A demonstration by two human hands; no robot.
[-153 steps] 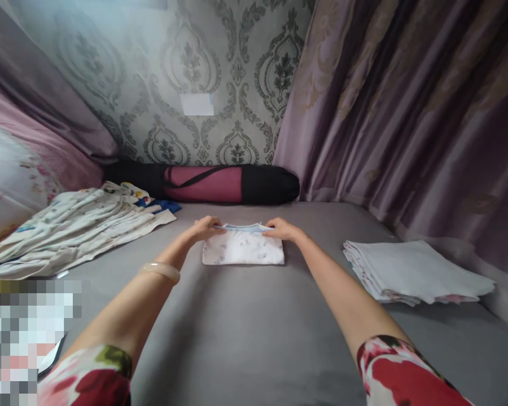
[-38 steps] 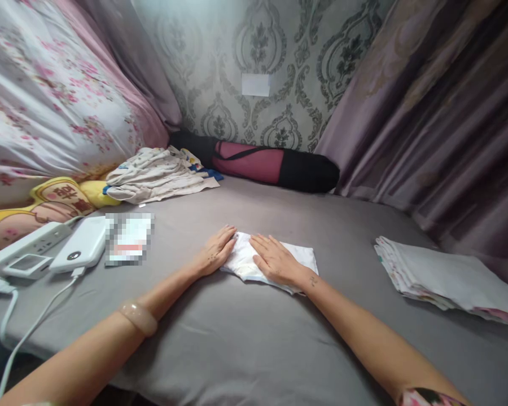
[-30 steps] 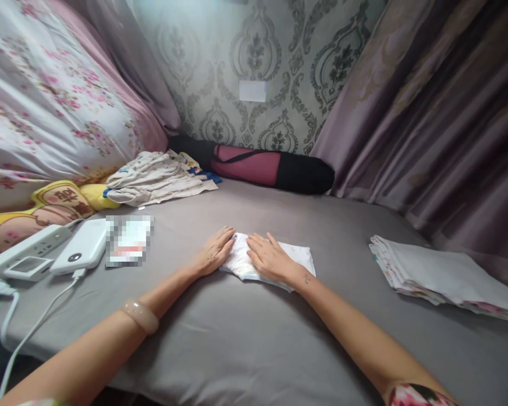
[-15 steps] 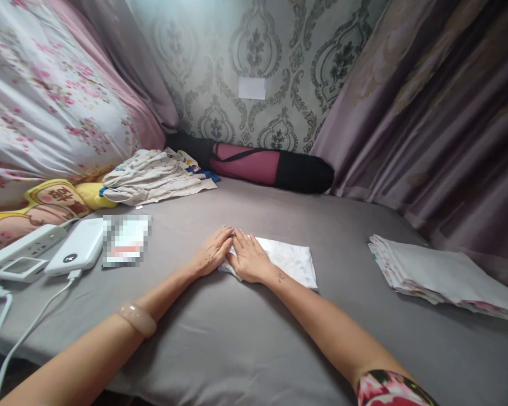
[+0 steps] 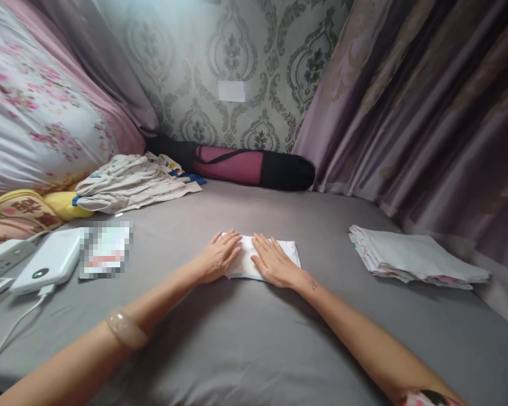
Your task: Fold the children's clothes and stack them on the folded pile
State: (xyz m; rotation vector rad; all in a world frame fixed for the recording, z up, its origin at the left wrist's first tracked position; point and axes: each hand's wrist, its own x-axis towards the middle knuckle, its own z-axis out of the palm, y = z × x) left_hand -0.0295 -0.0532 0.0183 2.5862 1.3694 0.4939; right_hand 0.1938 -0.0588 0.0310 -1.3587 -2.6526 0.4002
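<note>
A small white folded cloth (image 5: 246,260) lies on the grey bed sheet (image 5: 245,338) in front of me. My left hand (image 5: 217,257) rests flat on its left end, fingers stretched out. My right hand (image 5: 273,262) lies flat on the middle of the cloth, fingers spread and pointing away from me. Only the cloth's right end and the strip between my hands show. Neither hand grips anything.
A stack of folded white cloths (image 5: 412,259) sits at the right by the purple curtain (image 5: 427,113). A loose pile of pale clothes (image 5: 131,181) lies at the back left, a black and maroon rolled bag (image 5: 245,166) along the wall. A white power bank (image 5: 46,268) with cable lies far left.
My right hand has slid rightward across the cloth, away from my left hand, and both now lie flat on it. The view has turned slightly to the right.
</note>
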